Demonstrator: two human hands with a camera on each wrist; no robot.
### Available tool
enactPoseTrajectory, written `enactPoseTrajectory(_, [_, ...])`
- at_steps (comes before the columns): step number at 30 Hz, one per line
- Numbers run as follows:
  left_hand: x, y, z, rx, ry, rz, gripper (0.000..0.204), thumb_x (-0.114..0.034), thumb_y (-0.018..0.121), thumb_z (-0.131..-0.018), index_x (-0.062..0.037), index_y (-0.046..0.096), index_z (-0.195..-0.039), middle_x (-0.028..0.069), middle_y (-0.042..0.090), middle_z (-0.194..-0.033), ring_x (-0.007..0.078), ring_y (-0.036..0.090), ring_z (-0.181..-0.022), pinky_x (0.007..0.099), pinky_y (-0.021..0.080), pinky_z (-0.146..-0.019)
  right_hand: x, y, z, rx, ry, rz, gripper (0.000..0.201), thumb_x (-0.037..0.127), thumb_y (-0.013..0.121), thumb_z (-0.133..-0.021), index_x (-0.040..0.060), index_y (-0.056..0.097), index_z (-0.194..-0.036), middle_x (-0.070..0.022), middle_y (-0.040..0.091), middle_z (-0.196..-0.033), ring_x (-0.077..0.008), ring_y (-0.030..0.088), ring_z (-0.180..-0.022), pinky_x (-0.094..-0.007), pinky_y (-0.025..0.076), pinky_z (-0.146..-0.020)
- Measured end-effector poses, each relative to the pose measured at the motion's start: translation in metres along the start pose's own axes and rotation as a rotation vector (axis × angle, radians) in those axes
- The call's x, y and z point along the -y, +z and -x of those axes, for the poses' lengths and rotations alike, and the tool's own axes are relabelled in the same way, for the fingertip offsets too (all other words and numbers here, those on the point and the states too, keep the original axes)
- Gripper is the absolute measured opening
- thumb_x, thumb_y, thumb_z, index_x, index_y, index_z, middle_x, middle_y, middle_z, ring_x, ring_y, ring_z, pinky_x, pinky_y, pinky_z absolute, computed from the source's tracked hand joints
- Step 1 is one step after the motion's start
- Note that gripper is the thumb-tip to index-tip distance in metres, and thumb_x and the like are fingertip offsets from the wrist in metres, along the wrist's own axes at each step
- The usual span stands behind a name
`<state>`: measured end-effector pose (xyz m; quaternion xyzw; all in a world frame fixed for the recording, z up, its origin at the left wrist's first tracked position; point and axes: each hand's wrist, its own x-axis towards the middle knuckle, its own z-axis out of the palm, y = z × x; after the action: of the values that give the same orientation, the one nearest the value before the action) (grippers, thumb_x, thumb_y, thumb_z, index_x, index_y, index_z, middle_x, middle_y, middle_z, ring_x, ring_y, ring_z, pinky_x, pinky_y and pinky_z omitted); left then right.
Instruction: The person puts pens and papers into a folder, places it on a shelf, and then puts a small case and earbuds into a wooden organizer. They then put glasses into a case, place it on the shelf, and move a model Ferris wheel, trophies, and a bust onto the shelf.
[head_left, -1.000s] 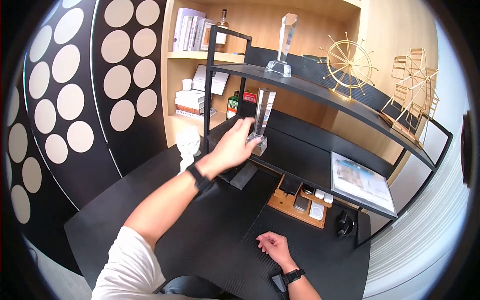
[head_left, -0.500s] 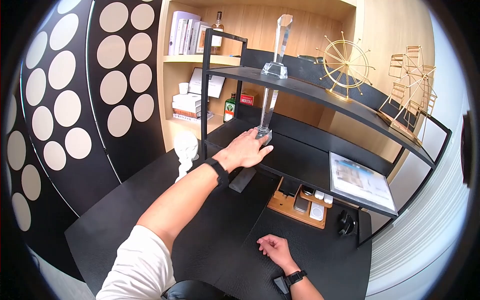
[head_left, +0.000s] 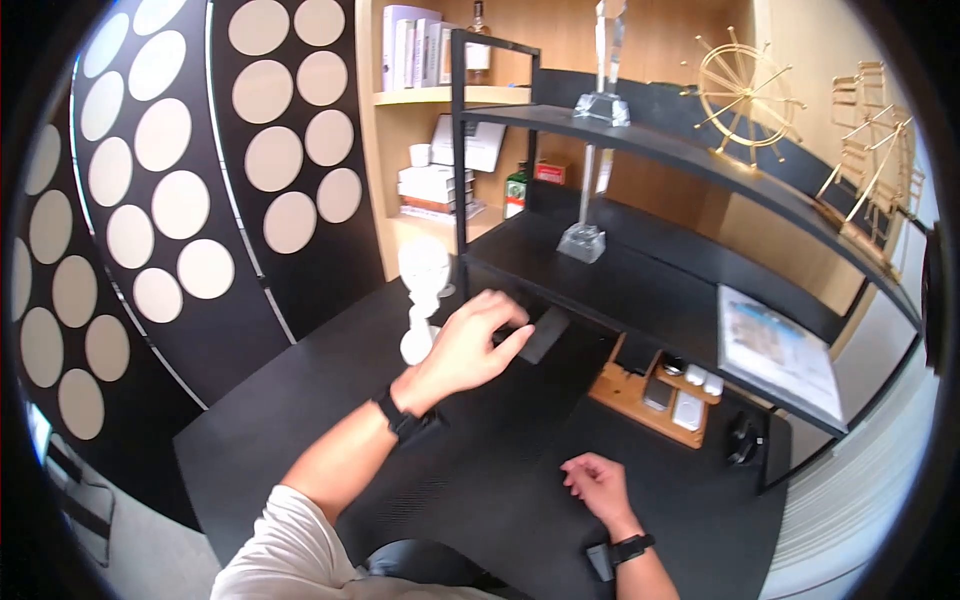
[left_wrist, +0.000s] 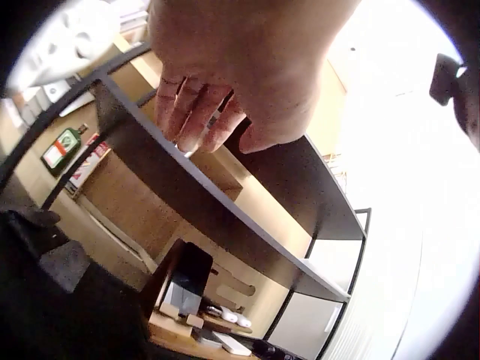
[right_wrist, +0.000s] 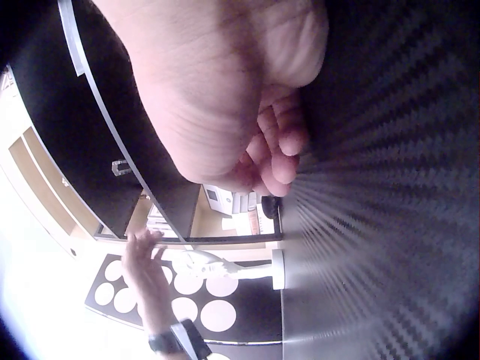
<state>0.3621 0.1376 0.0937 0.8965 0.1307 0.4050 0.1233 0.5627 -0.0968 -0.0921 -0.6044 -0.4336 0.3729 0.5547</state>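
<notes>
My left hand is in the air over the desk, in front of the shelf unit, holding nothing; its fingers are loosely bent and the thumb is apart. Beyond it, a clear crystal trophy stands upright on the lower shelf, set back from the front edge. In the left wrist view, the fingers overlap the shelves. My right hand rests on the black desk, fingers relaxed and loosely curled around nothing. Close to the left hand is a white sculpture.
Another crystal trophy and two golden wheel models, one a spoked wheel, stand on the upper shelf. A framed picture lies on the lower shelf's right. A wooden organizer with small devices and a dark flat block are on the desk.
The lower trophy now stands farther back on its shelf. My left hand was against its base and has drawn away toward me. My right hand has stayed put; the head view has shifted.
</notes>
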Motion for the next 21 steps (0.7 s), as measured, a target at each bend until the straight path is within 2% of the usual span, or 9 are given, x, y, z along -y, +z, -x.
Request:
enactPoseTrajectory(2, [0.018, -0.007, 0.049, -0.07, -0.243, 0.033, 0.018, -0.011, 0.077, -0.09, 0.0006, 0.07, -0.079, 0.0113, 0.07, -0.079, 0.0256, 0.068, -0.074, 0.0387, 0.053, -0.068, 0.007, -0.001, -0.001, 0.004, 0.05, 0.046, 0.012, 0.007, 0.065, -0.101, 0.0018, 0.076, -0.099, -0.0031, 0.072, -0.079, -0.0075, 0.065, -0.068, -0.0233, 0.052, -0.06])
enactPoseTrajectory(3, [0.037, -0.006, 0.07, -0.216, -0.252, -0.055, 0.023, -0.013, 0.08, -0.087, 0.0, 0.069, -0.071, 0.0103, 0.068, -0.071, 0.0234, 0.066, -0.067, 0.0371, 0.051, -0.063, 0.007, -0.001, -0.002, -0.005, 0.04, 0.035, 0.012, 0.008, 0.066, -0.101, 0.0012, 0.076, -0.097, -0.0028, 0.072, -0.076, -0.007, 0.063, -0.064, -0.0231, 0.051, -0.058])
enactPoseTrajectory(5, [0.09, -0.013, 0.105, -0.189, -0.489, -0.175, 0.025, -0.017, 0.084, -0.084, -0.001, 0.07, -0.099, 0.0145, 0.07, -0.101, 0.0247, 0.067, -0.089, 0.0382, 0.053, -0.078, 0.007, 0.0, -0.002, -0.005, 0.014, 0.072, 0.013, 0.008, 0.066, -0.101, 0.0004, 0.075, -0.097, -0.003, 0.071, -0.076, -0.007, 0.063, -0.063, -0.0229, 0.05, -0.056])
enactPoseTrajectory(6, [0.112, -0.017, 0.114, -0.163, -0.602, -0.245, 0.039, -0.019, 0.085, -0.083, -0.0011, 0.068, -0.113, 0.0174, 0.069, -0.115, 0.0268, 0.067, -0.101, 0.0393, 0.054, -0.087, 0.009, 0.0, -0.002, -0.007, 0.008, 0.08, 0.013, 0.008, 0.066, -0.101, 0.0002, 0.075, -0.097, -0.0031, 0.071, -0.076, -0.0069, 0.062, -0.063, -0.0227, 0.05, -0.056])
enactPoseTrajectory(8, [0.148, -0.022, 0.124, -0.057, -0.822, -0.158, 0.077, -0.024, 0.089, -0.079, 0.0001, 0.051, -0.141, 0.0246, 0.051, -0.147, 0.0357, 0.053, -0.135, 0.0432, 0.045, -0.112, 0.008, 0.0, -0.001, 0.002, 0.007, 0.098, 0.013, 0.009, 0.066, -0.101, 0.0002, 0.075, -0.097, -0.0029, 0.071, -0.075, -0.0068, 0.063, -0.062, -0.0225, 0.05, -0.056])
enactPoseTrajectory(10, [0.181, -0.012, 0.126, 0.001, -0.772, -0.111, 0.099, -0.031, 0.093, -0.074, 0.0018, 0.042, -0.152, 0.0264, 0.046, -0.154, 0.0364, 0.044, -0.146, 0.0418, 0.038, -0.121, 0.009, 0.002, -0.001, 0.002, -0.002, 0.121, 0.013, 0.009, 0.066, -0.102, 0.0002, 0.075, -0.097, -0.0028, 0.071, -0.075, -0.0068, 0.063, -0.062, -0.0223, 0.05, -0.056])
enactPoseTrajectory(13, [0.225, 0.016, 0.124, -0.005, -0.688, 0.01, 0.107, -0.031, 0.096, -0.068, 0.0, 0.041, -0.154, 0.0229, 0.052, -0.15, 0.0349, 0.047, -0.145, 0.041, 0.038, -0.121, 0.01, 0.003, -0.001, -0.008, 0.0, 0.126, 0.013, 0.01, 0.067, -0.102, 0.001, 0.074, -0.096, -0.0023, 0.071, -0.075, -0.0065, 0.062, -0.062, -0.022, 0.049, -0.055])
enactPoseTrajectory(15, [0.231, 0.029, 0.124, 0.082, -0.743, 0.244, 0.104, -0.028, 0.099, -0.062, -0.0018, 0.048, -0.149, 0.0187, 0.06, -0.142, 0.0327, 0.054, -0.138, 0.0402, 0.041, -0.119, 0.01, 0.002, 0.0, -0.008, 0.0, 0.145, 0.013, 0.01, 0.067, -0.102, 0.0014, 0.074, -0.095, -0.002, 0.071, -0.074, -0.0063, 0.062, -0.061, -0.0218, 0.049, -0.054])
enactPoseTrajectory(21, [0.19, 0.01, 0.117, 0.118, -0.772, 0.063, 0.09, -0.026, 0.101, -0.059, -0.0023, 0.059, -0.135, 0.0158, 0.066, -0.134, 0.0302, 0.062, -0.127, 0.0391, 0.046, -0.113, 0.003, 0.001, -0.003, -0.008, -0.013, 0.109, 0.014, 0.011, 0.067, -0.102, 0.0019, 0.074, -0.095, -0.0018, 0.07, -0.072, -0.0061, 0.061, -0.059, -0.0217, 0.048, -0.053])
